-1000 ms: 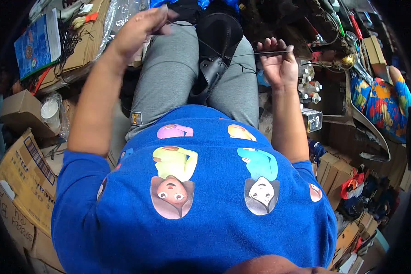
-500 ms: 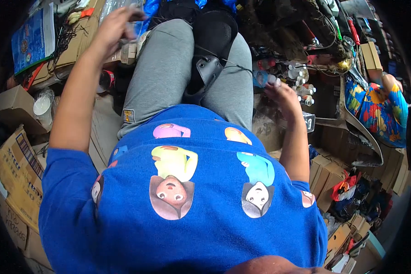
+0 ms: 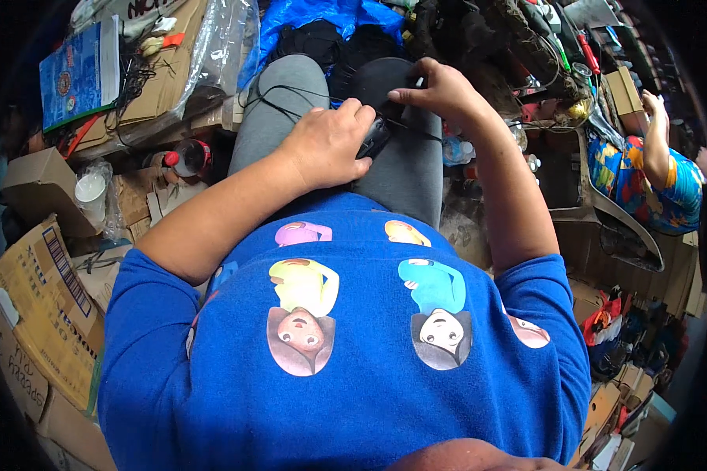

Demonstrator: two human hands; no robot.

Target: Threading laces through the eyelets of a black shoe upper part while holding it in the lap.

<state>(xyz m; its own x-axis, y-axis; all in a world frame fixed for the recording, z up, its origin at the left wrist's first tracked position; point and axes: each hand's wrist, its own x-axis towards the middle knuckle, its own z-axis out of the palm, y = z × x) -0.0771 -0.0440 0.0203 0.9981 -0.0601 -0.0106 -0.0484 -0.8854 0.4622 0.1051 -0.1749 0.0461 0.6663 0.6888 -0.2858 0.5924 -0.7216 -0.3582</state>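
Observation:
A black shoe (image 3: 375,80) lies across my lap between my grey-trousered thighs, its broad dark sole facing up. My left hand (image 3: 330,145) is closed around the nearer end, where a shiny black part of the shoe shows beside the fingers. At the shoe's right edge is my right hand (image 3: 441,90), thumb across the dark surface and fingers bent over the side; their tips are partly hidden. A thin dark cord (image 3: 279,106) loops over my left thigh, and more of it crosses my right thigh.
On the left are a blue book (image 3: 78,74), flattened cardboard, a bottle with a red cap (image 3: 188,158) and a white cup (image 3: 91,188). Plastic bottles (image 3: 456,151) and tools lie at right. Another person in a colourful shirt (image 3: 648,180) sits at far right.
Both hands have come inward from wide apart to the shoe. My left hand moved right and nearer, my right hand up and left. The cord now lies looped on my left thigh.

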